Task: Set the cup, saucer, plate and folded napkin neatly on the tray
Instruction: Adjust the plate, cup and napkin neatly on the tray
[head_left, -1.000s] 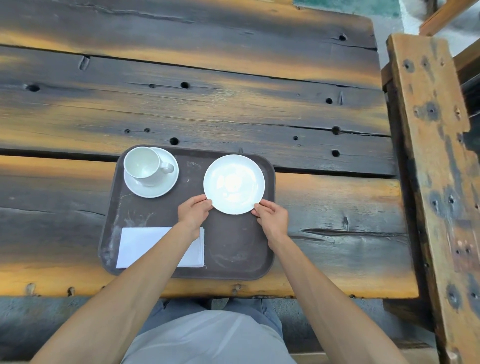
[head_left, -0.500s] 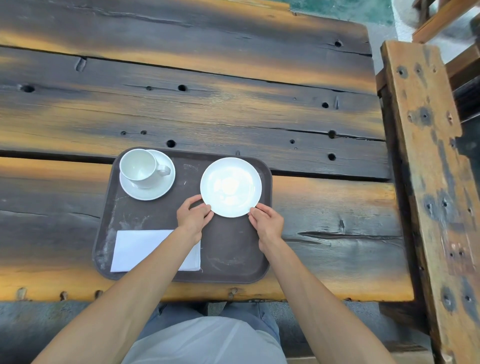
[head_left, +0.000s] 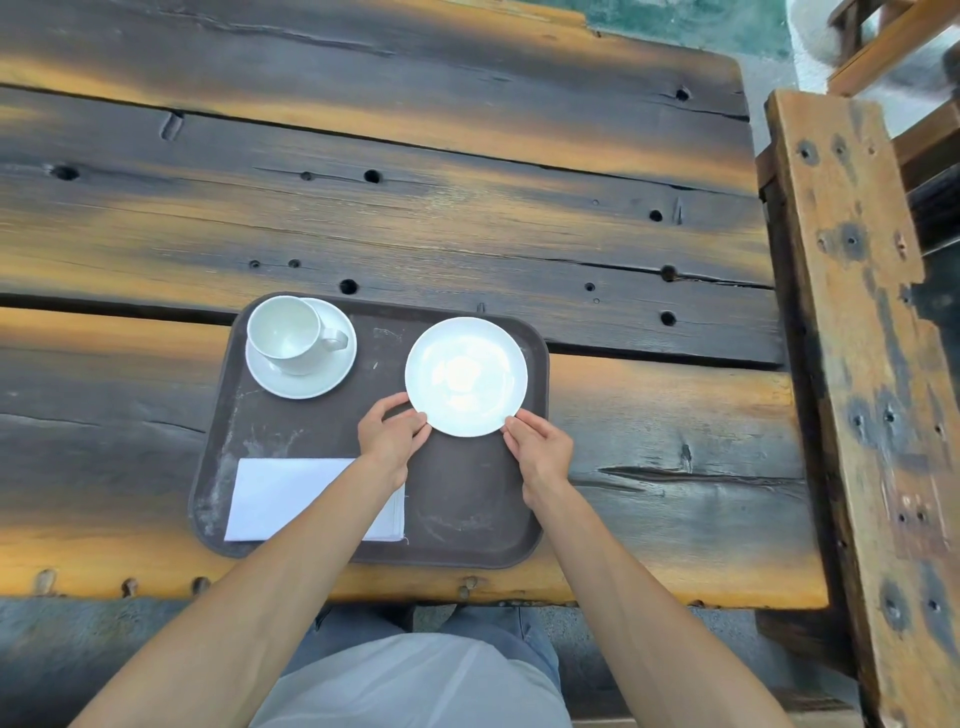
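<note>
Since everything's already sitting on the tray (head_left: 467, 530), this looks like the final nudge: napkin (head_left: 291, 493) lies flat at the near left, saucer (head_left: 332, 376) far left with the cup (head_left: 284, 332) on it, and the plate (head_left: 466, 376) far right. Left hand (head_left: 389, 441) and right hand (head_left: 540, 447) each pinch the plate's near rim with fingertips. I'd slide it gently, keeping it flat and off the tray's raised edge.
</note>
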